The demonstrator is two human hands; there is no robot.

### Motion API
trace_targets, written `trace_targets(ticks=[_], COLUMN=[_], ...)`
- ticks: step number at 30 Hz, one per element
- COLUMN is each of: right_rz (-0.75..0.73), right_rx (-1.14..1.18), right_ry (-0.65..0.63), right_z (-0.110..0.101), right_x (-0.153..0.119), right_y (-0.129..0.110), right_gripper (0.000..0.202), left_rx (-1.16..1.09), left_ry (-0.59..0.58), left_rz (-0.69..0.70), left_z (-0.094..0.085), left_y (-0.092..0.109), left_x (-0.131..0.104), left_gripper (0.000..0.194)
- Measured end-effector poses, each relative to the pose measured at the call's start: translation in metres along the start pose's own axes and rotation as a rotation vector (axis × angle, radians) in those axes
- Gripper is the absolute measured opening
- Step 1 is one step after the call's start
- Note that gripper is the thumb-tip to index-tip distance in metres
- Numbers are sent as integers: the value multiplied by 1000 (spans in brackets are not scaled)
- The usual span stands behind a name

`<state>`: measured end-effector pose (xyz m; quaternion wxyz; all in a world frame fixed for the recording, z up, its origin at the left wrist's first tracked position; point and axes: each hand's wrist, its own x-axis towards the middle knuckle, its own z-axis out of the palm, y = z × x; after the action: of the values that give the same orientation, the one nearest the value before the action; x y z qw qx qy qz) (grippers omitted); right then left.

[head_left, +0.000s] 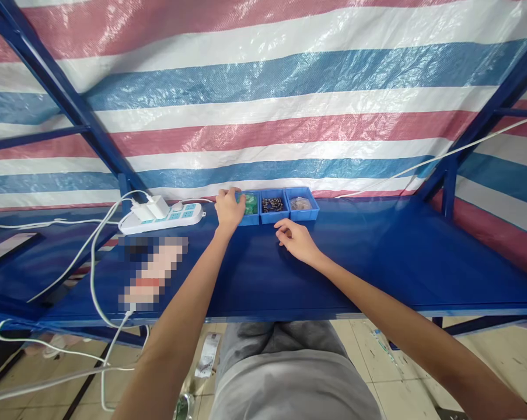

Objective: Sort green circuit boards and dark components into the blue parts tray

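My left hand [229, 211] is at the left side of a blue bin [249, 220] that holds green pieces, perhaps small circuit boards [251, 203]. Its thumb lies over the bin and the other fingers bend round the left wall, partly hidden. Just in front of the middle blue bin [274, 217], my right hand [299, 242] hovers low above the table with its fingers curled in, and nothing shows in them. Small dark and brass-coloured parts [272, 205] fill that middle bin. The right blue bin [304, 216] contains small pale, clear-looking pieces [300, 203].
A white power strip [180, 220] with plugged-in white chargers [157, 206] stands left of the bins. White cables [93, 274] hang over the left edge of the blue table [368, 262]. A blurred-out item [156, 271] lies nearer. Striped sheeting [289, 128] hangs behind.
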<state>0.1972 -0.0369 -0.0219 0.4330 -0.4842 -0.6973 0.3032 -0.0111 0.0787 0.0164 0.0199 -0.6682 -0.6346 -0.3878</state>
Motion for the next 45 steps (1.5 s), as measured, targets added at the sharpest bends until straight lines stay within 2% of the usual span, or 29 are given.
trace_targets(ticks=[4, 6, 9, 12, 16, 20, 28, 32, 36, 40, 45], right_rz=[-102, -125, -141, -145, -178, -223, -144, -68, 13, 41, 5], right_rx=[-150, -204, -331, -514, -798, -963, -873, -851, -812, -807, -815], right_ry=[45, 57, 55, 15, -84, -141, -153, -246, -370, -418, -374], right_z=[0, 0, 0, -2, -3, -2, -1, 0, -3, -5, -3], right_x=[1, 2, 3, 1, -8, -22, -32, -31, -30, -30, -31], right_y=[5, 9, 14, 13, 4, -2, 2, 3, 4, 6, 8], right_gripper=[16, 17, 17, 17, 27, 42, 59, 73, 89, 90, 82], left_rx=[69, 94, 163, 231, 289, 292, 316, 338, 311, 319, 365], left_ry=[20, 15, -94, -230, -353, -382, -393, -429, -488, -498, -468], left_rz=[124, 135, 138, 230, 242, 225, 272, 309, 288, 261, 251], left_z=[-26, -37, -47, -54, -61, -65, -67, -67, -64, -61, -59], left_y=[8, 9, 8, 5, 0, -3, -1, 4, 2, 2, 10], left_x=[-48, -75, -107, -128, -146, -154, -158, -161, -162, -162, -163], left_gripper=[35, 40, 47, 53, 44, 47, 51, 56, 58, 61, 60])
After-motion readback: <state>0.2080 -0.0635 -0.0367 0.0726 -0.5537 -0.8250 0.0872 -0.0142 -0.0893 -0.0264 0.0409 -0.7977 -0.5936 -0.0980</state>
